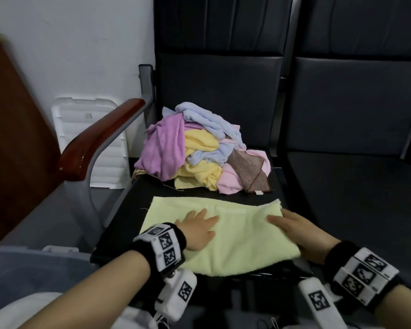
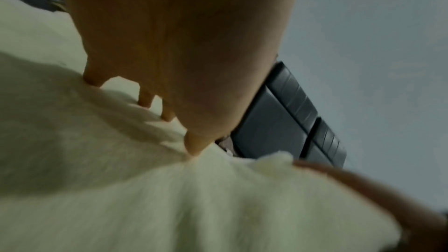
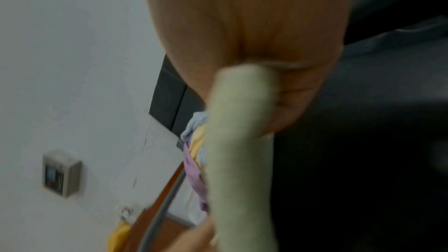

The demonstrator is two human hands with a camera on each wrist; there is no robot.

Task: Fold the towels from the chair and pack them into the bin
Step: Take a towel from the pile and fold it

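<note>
A pale yellow-green towel (image 1: pixel 242 238) lies spread on the front of the dark chair seat (image 1: pixel 126 210). My left hand (image 1: pixel 197 229) presses flat on its left half with the fingers spread (image 2: pixel 169 55). My right hand (image 1: pixel 292 229) holds the towel's right edge, fingers straight on top. In the right wrist view the towel edge (image 3: pixel 240 141) runs between the palm (image 3: pixel 254 35) and the thumb below. Behind the towel sits a heap of crumpled towels (image 1: pixel 199 150) in purple, yellow, blue, pink and brown. A translucent blue-grey bin (image 1: pixel 22 269) stands at the lower left.
A wooden armrest (image 1: pixel 97 143) on a grey metal frame rises left of the seat. A white ribbed tray (image 1: pixel 88 129) leans on the wall behind it. A second dark seat (image 1: pixel 354 186) adjoins on the right. A small wall box (image 3: pixel 60 173) shows in the right wrist view.
</note>
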